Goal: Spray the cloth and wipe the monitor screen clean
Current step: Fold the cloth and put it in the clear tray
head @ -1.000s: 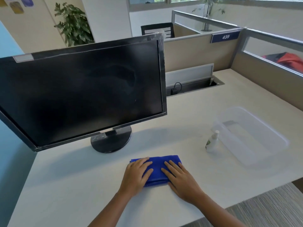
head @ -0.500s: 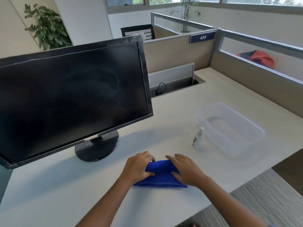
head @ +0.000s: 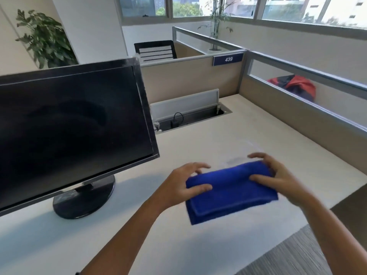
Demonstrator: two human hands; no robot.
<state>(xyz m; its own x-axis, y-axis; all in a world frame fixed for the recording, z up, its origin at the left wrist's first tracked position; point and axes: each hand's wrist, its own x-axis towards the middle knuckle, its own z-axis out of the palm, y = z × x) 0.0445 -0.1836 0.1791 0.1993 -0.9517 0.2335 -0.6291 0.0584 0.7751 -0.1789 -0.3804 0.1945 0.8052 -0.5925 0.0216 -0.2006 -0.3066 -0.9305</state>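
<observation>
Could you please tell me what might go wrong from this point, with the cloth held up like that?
1. The folded blue cloth is pinched only at its ends by the left hand and right hand, so it may unfold or slip.
2. The spray bottle is not visible now; reaching for it unseen could knock it over.
3. The monitor stands on a small round base, so hard wiping might rock it.
</observation>
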